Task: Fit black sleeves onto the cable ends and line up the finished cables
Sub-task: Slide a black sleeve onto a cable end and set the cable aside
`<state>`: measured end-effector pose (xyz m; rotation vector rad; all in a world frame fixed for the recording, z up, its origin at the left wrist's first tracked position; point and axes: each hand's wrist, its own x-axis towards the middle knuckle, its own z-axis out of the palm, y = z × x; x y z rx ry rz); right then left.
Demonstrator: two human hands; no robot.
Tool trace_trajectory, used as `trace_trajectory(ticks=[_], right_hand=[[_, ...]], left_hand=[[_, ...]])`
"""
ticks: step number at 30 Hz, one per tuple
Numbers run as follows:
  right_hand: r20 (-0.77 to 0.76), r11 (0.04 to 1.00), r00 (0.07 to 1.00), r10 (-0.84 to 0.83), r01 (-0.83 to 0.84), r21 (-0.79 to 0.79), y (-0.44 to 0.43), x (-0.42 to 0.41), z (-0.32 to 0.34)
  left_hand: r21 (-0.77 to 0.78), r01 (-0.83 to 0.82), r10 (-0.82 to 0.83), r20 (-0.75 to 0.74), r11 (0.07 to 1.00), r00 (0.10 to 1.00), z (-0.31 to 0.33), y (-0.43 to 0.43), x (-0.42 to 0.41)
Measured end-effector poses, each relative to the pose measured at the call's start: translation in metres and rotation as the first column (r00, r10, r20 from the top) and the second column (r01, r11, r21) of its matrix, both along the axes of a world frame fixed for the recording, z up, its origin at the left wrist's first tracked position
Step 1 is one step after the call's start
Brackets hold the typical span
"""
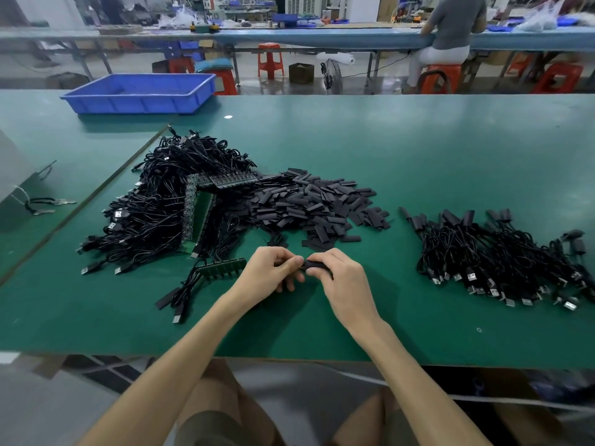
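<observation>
Pinching 1 black sleeve in curled fingers, the right hand meets the left hand, curled round what seems the mostly hidden cable end, low over the green table. If the 2 hands misalign, the sleeve may snag or sit crooked. There are 3 heaps, each too dense to count: bare cables left, loose sleeves centre, finished cables right.

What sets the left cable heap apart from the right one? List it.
The left cable heap is larger, tangled, with green boards in it; the right cable group is smaller, laid side by side. Right group's far ends wear black sleeves; left heap's show none. Both: black USB cables.
</observation>
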<state>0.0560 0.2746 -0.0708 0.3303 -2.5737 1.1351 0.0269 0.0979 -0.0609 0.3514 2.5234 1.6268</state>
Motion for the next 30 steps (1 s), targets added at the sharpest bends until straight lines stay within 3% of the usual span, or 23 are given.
trace_trajectory(ticks=[8, 24, 30], right_hand=[[0.01, 0.984, 0.999, 0.036, -0.037, 0.175, -0.0054, 0.0045, 0.0011], [-0.008, 0.996, 0.997, 0.073, -0.072, 0.048, -0.0059, 0.0063, 0.0026], [-0.024, 0.996, 0.998, 0.066, -0.064, 0.058, -0.0063, 0.0059, 0.0019]], left_hand=[[-0.09, 0.031, -0.031, -0.007, 0.995, 0.999, 0.0005, -0.0015, -0.0028], [0.006, 0.03, -0.03, 0.01, 1.0, 0.999, 0.0036, -0.0005, 0.001], [-0.054, 0.029, -0.029, 0.001, 0.998, 1.0, 0.008, -0.0001, 0.0025]])
